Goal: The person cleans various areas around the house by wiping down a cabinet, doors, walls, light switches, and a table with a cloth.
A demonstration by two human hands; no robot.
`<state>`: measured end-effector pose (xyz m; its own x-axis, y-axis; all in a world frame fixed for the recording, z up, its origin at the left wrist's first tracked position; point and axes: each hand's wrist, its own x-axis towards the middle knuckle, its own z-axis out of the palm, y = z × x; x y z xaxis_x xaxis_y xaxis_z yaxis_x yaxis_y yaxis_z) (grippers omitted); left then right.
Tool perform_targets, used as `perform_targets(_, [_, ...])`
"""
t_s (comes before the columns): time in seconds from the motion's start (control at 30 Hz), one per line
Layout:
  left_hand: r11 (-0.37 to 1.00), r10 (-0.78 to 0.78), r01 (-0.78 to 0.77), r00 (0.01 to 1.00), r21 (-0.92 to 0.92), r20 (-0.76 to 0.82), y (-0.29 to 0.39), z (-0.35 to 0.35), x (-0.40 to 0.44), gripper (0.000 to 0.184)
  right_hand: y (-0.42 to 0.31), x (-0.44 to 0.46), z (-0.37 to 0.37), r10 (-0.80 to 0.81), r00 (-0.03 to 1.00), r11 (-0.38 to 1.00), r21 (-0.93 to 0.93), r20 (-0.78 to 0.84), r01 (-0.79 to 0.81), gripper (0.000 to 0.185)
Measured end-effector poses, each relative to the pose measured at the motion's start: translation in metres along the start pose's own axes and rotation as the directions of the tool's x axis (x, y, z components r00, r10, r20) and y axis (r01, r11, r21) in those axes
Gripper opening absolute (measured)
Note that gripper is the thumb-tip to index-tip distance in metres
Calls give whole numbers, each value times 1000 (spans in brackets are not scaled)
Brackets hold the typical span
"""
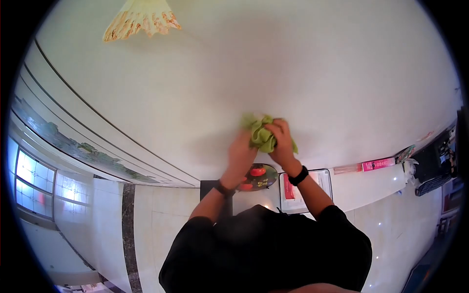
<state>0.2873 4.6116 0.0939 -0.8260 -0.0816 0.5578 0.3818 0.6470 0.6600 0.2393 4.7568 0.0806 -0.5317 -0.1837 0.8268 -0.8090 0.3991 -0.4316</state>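
Observation:
A crumpled green cloth [264, 136] is held up in front of the pale wall, between both hands. My left hand [242, 150] is on the cloth's left side, blurred by motion, and its fingers are hard to make out. On the right side, my right hand [282, 141] has its fingers curled round the cloth. Part of the cloth hangs out to the right of that hand, and its upper left end is smeared by motion.
Below the hands, a dark round tray [266, 182] with red items and a framed sheet [320, 181] rest on a white surface. A pink box [378, 164] lies further right, near a black chair [432, 183]. A shell-like lamp [141, 22] is at the upper left.

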Motion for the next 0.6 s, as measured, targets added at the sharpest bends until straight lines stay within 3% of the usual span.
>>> perform_targets(0.2, [956,292,-294,948,9,-127,56,23,39,42,-3,28,-49,41,977,998,-46,-209,-52,46])
perform_targets(0.43, [978,202,-203,979,40,40,7,44,4,37,23,-35,-17,168,968,985,9,-185,-169,51])
perform_targets(0.6, [997,80,-82,993,17,90,-40,15,-17,33,2,-36,18,126,992,992,3,10,-126,46])
